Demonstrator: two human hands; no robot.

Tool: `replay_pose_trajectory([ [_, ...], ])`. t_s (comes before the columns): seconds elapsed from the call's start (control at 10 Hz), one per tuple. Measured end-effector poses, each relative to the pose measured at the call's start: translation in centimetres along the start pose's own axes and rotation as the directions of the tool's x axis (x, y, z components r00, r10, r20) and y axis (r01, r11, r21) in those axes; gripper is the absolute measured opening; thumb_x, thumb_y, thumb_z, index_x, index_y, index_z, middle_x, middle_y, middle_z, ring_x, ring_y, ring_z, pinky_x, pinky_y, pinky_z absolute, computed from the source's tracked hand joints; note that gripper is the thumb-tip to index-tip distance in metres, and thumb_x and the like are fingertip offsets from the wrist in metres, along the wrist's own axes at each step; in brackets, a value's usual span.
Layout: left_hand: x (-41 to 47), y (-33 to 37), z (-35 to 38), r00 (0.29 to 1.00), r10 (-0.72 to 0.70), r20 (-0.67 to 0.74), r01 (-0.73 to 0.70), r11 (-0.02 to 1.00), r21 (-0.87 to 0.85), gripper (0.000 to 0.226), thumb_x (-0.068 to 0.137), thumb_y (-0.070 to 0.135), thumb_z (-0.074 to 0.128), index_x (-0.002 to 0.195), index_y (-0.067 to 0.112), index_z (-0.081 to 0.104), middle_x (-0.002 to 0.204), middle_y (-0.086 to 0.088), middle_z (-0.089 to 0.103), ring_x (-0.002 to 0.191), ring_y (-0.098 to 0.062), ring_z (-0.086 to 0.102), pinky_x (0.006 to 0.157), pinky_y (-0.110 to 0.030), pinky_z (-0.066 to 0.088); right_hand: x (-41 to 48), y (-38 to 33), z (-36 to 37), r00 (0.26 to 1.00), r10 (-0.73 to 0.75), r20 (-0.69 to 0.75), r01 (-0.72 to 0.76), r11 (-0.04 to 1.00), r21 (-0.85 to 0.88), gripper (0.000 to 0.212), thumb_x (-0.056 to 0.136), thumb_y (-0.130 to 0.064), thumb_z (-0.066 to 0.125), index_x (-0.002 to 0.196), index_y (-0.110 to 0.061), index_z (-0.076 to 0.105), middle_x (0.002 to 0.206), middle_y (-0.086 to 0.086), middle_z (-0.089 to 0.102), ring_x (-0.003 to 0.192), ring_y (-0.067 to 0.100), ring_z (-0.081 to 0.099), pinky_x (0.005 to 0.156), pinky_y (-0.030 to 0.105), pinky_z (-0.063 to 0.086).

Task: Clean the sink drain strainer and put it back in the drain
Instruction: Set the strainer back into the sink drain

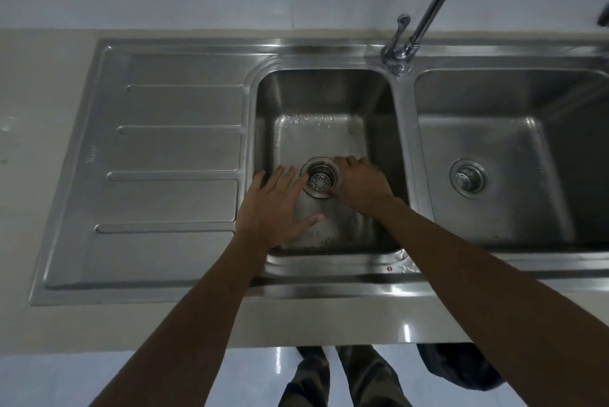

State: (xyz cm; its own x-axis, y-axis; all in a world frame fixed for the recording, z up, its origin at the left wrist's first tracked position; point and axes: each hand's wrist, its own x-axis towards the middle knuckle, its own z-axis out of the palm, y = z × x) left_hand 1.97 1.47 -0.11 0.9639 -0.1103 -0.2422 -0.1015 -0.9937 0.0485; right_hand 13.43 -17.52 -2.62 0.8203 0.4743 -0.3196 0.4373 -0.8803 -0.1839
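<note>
Sink basin (379, 130) of stainless steel, left hand (275, 205) flat and splayed, holding nothing, just left of the drain, right hand (361, 184) curled at its right rim, grip unclear, perforated strainer (319, 181) seated in the drain.

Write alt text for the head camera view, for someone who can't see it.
Two bare hands reach into the left basin of a steel double sink: the left hand lies flat and open beside the drain strainer, the right hand rests at its other edge. A second strainer sits in the right basin, below a faucet.
</note>
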Motion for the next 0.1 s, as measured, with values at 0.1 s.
replay_pose_trajectory([
  [0.1, -0.25, 0.29, -0.86, 0.999, -0.021, 0.027, 0.02, 0.999, 0.029, 0.1, 0.087, 0.088, 0.017, 0.159, 0.021, 0.03, 0.166, -0.002, 0.033, 0.154, -0.022, 0.027, 0.121, -0.049, 0.023, -2.52, 0.08, -1.8, 0.998, -0.051, -0.047, 0.049, 0.998, -0.045, 0.068, 0.087, -0.059, 0.061, 0.14, -0.02, 0.044, 0.134, 0.009, 0.057, 0.121, 0.034, 0.053, 0.099, 0.048, 0.043],
])
